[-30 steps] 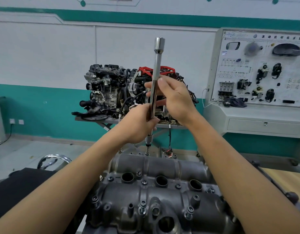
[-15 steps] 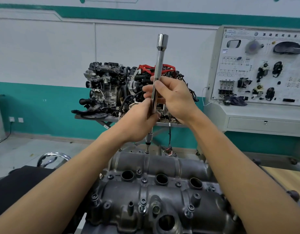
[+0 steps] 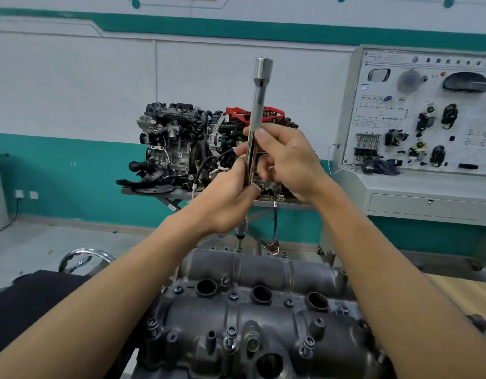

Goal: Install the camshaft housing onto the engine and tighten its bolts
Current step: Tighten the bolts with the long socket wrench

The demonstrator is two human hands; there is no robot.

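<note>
Chrome long socket extension bar (image 3: 257,105) stays upright on the same far-edge bolt (image 3: 238,250) of the seated dark grey cast camshaft housing (image 3: 263,318), left hand (image 3: 225,206) and right hand (image 3: 291,165) pinching its shaft, right fingers slightly rolled, so hand-spinning likely continues.

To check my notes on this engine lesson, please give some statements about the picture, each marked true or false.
The left hand and the right hand both grip the long chrome socket extension bar. True.
The bar lies flat on the dark grey cast-metal camshaft housing. False: it stands nearly upright, its tip at the housing's far edge.
The left hand holds the bar below the right hand. True.
A ratchet handle sits on the bar's top end. False: the top end is bare.
</note>
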